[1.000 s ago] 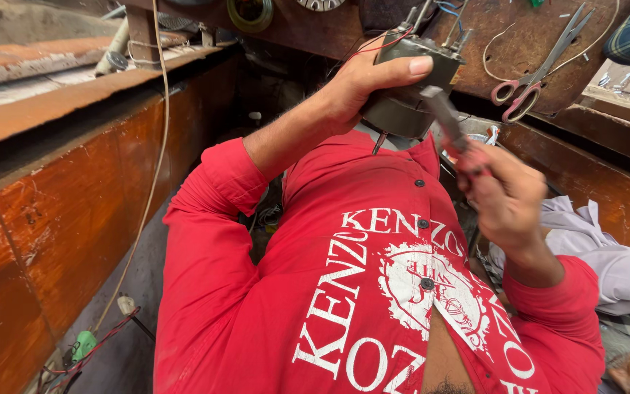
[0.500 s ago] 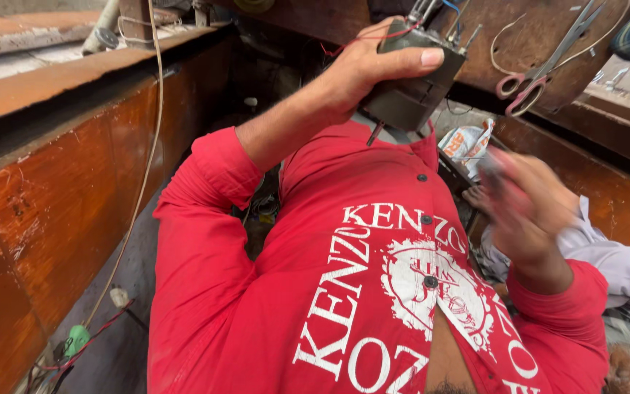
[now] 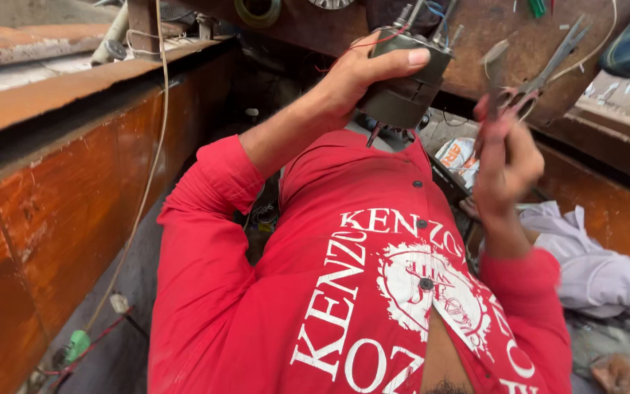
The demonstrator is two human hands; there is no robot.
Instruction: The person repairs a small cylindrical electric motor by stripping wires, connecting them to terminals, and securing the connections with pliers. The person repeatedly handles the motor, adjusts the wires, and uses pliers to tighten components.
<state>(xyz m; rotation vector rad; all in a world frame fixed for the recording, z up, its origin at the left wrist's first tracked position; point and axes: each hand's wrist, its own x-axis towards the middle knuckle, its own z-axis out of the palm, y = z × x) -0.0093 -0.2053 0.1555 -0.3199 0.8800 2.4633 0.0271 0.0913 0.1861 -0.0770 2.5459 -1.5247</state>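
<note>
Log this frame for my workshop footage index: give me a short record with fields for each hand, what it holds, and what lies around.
left hand: left hand wraps around a small motor, dark and boxy, with thin wires at its top, raised in front of the chest
right hand: right hand raised beside the motor, grip closed on a thin tool, too blurred to identify
scissors: scissors lie on the brown surface just above the right hand
clothing: red shirt with white print
surroundings: rusty orange panel at left; pale cloth at lower right
</note>
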